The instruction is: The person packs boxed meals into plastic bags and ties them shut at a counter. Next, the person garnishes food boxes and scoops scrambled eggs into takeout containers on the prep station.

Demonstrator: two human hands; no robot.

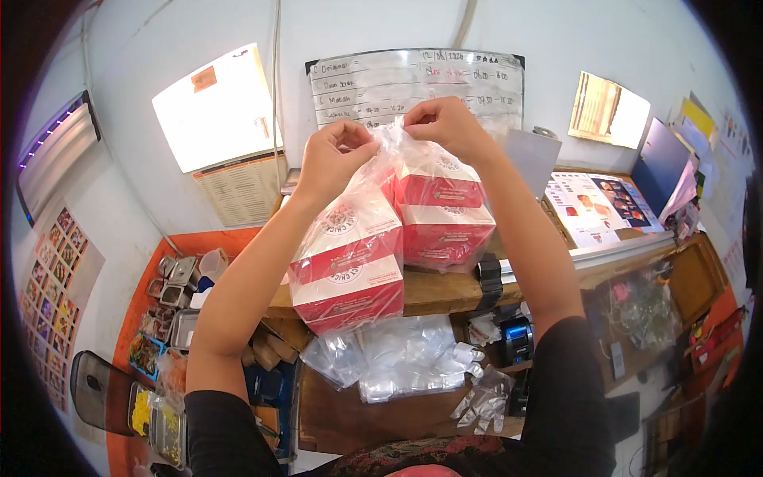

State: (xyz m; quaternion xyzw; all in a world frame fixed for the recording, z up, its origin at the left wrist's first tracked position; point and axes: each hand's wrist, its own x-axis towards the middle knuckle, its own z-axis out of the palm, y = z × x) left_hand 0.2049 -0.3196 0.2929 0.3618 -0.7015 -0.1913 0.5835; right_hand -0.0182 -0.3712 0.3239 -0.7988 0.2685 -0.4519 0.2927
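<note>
A clear plastic bag (391, 141) holds red and white printed boxes in two side-by-side stacks. The left stack (347, 262) reaches past the front edge of the wooden ledge, and the right stack (445, 208) stands farther back. My left hand (340, 159) pinches the gathered top of the bag from the left. From the right, my right hand (443, 126) is closed on the same gathered plastic, close to the knot-like bunch between them.
Below the wooden ledge (445, 292) lie plastic bags (413, 354) and clear gloves (486, 400). A whiteboard (342, 87) hangs behind. Metal containers (181, 270) stand left; a printed menu sheet (592, 208) and folders (661, 163) are right.
</note>
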